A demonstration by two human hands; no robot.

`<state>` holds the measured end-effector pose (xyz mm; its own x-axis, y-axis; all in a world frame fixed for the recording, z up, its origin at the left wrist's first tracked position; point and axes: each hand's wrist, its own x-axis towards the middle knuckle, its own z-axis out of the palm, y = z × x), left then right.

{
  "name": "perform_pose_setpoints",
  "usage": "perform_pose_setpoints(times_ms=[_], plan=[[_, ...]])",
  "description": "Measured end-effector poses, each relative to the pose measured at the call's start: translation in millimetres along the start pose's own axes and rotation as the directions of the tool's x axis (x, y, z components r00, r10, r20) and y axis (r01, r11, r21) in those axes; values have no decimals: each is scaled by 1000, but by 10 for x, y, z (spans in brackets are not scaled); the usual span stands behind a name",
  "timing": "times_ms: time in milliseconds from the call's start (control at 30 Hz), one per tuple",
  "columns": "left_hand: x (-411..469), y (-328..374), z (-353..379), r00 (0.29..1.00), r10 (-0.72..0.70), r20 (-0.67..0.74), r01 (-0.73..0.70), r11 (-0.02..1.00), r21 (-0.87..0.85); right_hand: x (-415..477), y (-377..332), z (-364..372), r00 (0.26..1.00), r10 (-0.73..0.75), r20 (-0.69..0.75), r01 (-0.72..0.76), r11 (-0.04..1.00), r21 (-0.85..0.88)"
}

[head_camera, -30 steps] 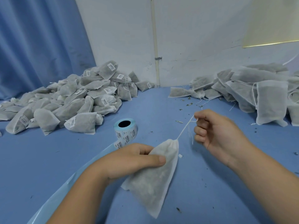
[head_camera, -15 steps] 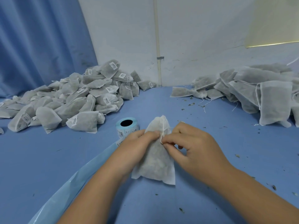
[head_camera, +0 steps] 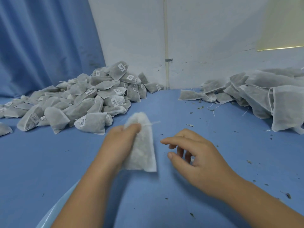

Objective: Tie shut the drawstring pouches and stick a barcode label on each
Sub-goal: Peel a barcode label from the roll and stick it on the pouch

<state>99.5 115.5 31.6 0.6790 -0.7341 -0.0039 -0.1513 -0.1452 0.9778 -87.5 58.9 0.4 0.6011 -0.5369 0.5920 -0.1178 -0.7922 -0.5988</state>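
1. Now the left hand (head_camera: pixel 120 143) grips a pouch (head_camera: pixel 142 145) near its neck, above the bench (head_camera: pixel 49 162).
2. Beside it, the right hand (head_camera: pixel 195 160) is empty, fingers loose.
3. Labelled pouches (head_camera: pixel 79 102) are piled far left.

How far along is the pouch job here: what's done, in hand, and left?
Done: the left pile carries barcode labels. In hand: the left hand grips one pouch at its gathered neck, no label visible on it; the right hand is empty. Left: the right pile, unlabelled, strings loose.
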Motion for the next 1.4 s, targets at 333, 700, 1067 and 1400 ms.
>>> perform_pose_setpoints(times_ms=[333, 700, 1067, 1400], plan=[[257, -53, -433, 933, -275, 232, 345, 866, -362, 417, 146, 425, 916, 390, 96, -399, 911, 105], [384, -95, -685, 848, -369, 381, 496, 806, -323, 741, 77, 1042, 900, 404, 164, -402, 915, -44], [389, -100, -723, 838, -357, 413, 472, 853, -221, 712, 56, 1126, 913, 393, 111, -389, 919, -59], [416, -131, -702, 855, -365, 368, 449, 876, -174, 721, 52, 1113, 898, 413, 151, -414, 910, -22]])
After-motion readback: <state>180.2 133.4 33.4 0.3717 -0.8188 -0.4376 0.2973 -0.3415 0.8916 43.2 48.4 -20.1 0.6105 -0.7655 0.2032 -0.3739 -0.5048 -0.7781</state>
